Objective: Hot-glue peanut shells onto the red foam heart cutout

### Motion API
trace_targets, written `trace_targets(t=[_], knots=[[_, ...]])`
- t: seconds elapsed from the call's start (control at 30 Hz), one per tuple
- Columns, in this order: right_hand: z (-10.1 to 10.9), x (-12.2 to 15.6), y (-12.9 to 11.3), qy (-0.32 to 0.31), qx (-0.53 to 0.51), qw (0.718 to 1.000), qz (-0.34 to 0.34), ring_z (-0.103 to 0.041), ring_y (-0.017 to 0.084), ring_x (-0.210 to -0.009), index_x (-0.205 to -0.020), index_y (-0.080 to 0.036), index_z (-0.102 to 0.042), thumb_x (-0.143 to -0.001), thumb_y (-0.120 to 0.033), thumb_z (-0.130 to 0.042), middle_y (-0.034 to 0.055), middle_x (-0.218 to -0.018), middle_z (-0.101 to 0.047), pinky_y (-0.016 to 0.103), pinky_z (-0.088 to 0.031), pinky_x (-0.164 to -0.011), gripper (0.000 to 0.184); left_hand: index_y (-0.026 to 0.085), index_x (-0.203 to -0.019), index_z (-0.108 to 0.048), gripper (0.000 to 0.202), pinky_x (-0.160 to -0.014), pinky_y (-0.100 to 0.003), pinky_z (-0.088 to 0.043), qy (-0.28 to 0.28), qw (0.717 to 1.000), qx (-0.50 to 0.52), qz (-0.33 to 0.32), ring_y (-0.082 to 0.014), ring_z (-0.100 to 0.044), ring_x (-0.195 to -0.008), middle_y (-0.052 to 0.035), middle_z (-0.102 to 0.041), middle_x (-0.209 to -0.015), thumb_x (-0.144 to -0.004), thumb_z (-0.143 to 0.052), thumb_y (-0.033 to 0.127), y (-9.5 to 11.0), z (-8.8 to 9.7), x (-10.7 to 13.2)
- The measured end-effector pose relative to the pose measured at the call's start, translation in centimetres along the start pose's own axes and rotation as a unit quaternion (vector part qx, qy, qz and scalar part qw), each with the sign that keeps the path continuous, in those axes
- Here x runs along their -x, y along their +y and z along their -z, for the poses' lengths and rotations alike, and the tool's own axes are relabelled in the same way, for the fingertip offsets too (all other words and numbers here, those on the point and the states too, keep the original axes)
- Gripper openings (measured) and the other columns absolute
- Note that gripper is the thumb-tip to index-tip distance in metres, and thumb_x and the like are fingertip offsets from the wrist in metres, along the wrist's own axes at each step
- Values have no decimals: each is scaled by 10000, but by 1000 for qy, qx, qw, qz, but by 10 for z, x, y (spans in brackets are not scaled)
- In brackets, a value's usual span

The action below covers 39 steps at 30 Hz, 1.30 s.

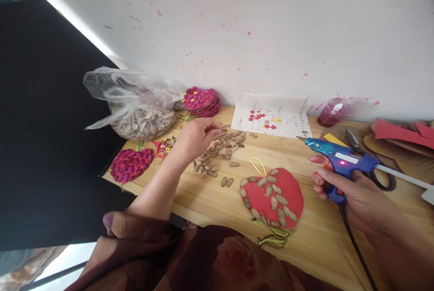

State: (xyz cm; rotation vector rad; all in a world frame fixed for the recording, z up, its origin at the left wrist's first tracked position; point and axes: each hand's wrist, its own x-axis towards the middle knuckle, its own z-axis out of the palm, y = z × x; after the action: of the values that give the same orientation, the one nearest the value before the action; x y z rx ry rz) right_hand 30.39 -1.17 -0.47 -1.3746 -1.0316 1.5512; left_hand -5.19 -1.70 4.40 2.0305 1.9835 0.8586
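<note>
My right hand grips a blue hot glue gun, its nozzle pointing left and a small red light lit on its side. Over a scattered pile of peanuts, my left hand has its thumb and fingers drawn together in a pinch. Whatever is between those fingertips is too small to make out. Between the hands lies a red heart-shaped piece with peanuts stuck along its left edge and across its middle. A yellow loop rises from its top, and green-yellow strands hang at its bottom.
At the left are a plastic bag of peanuts, a pink-purple peanut-covered piece and a stack of similar ones. Paper with red stars, a cup of dark red liquid and scissors stand toward the wall.
</note>
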Motion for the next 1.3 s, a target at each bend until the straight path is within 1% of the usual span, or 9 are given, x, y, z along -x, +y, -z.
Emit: trace_targets(t=[0.1, 0.2, 0.37, 0.43, 0.53, 0.73, 0.97, 1.1, 1.3], knots=[[1, -1, 3, -4, 4, 1000, 6, -583, 137, -560, -939, -228, -713, -722, -368, -875, -6, -642, -646, 207, -468, -477, 305, 178, -868, -737, 141, -678, -254, -471, 18, 999, 17, 35, -138, -624, -662, -3, -746, -796, -899, -642, 277, -12, 5, 11], [2, -3, 4, -7, 5, 1000, 11, -581, 146, -559, -926, -229, -709, -689, -402, -888, -2, -638, -643, 213, -467, -466, 344, 186, -901, -738, 105, -685, -259, -489, 6, 998, 54, 34, -143, -634, -683, -5, -757, -840, -882, -645, 232, -16, -3, 19], [2, -5, 5, -17, 11, 1000, 7, -578, 139, -553, -1011, -239, -714, -669, -433, -895, -5, -643, -645, 203, -462, -467, 432, 209, -988, -738, 159, -902, -345, -509, -49, 995, 18, -87, -216, -674, -956, -32, -775, -1005, -856, -680, 142, -6, -35, 19], [2, -4, 4, -21, 10, 1000, 8, -580, 142, -557, -994, -232, -718, -668, -430, -896, -3, -644, -645, 210, -467, -471, 421, 199, -1021, -728, 179, -948, -384, -499, -58, 989, -10, -134, -237, -665, -987, -48, -775, -1023, -856, -695, 136, -2, -48, 15], [-1, -2, 2, -14, 2, 1000, 3, -580, 148, -576, -974, -226, -723, -645, -423, -912, 0, -648, -642, 214, -467, -468, 427, 183, -1020, -720, 194, -955, -421, -498, -70, 984, -52, -156, -258, -654, -968, -62, -774, -1003, -846, -691, 100, 2, -61, 9], [-2, -1, -1, -22, -9, 1000, 2, -558, 144, -598, -995, -215, -727, -645, -405, -915, -5, -643, -624, 209, -451, -468, 441, 153, -957, -737, 158, -948, -439, -504, -68, 985, -64, -145, -265, -670, -944, -85, -768, -933, -880, -631, 64, 2, -71, 4], [-2, -1, -1, -27, -5, 1000, 4, -549, 137, -582, -1011, -210, -711, -668, -411, -899, -9, -639, -630, 216, -444, -481, 440, 167, -983, -757, 201, -907, -325, -543, -109, 986, 83, -96, -198, -708, -952, -55, -776, -1012, -890, -604, 75, 11, -71, 9], [-4, 0, -2, -25, -2, 1000, 5, -549, 143, -594, -995, -207, -716, -676, -428, -894, -4, -639, -634, 220, -437, -481, 427, 189, -931, -768, 200, -913, -319, -540, -147, 985, 70, -56, -202, -716, -935, -41, -782, -990, -852, -632, 65, 18, -71, 7], [-3, 0, 0, -25, 0, 1000, 5, -548, 143, -586, -997, -215, -724, -689, -422, -887, -6, -635, -632, 228, -440, -491, 405, 201, -917, -758, 153, -869, -315, -537, -143, 988, 56, -26, -200, -719, -899, -31, -782, -979, -851, -664, 100, 19, -71, 6]])
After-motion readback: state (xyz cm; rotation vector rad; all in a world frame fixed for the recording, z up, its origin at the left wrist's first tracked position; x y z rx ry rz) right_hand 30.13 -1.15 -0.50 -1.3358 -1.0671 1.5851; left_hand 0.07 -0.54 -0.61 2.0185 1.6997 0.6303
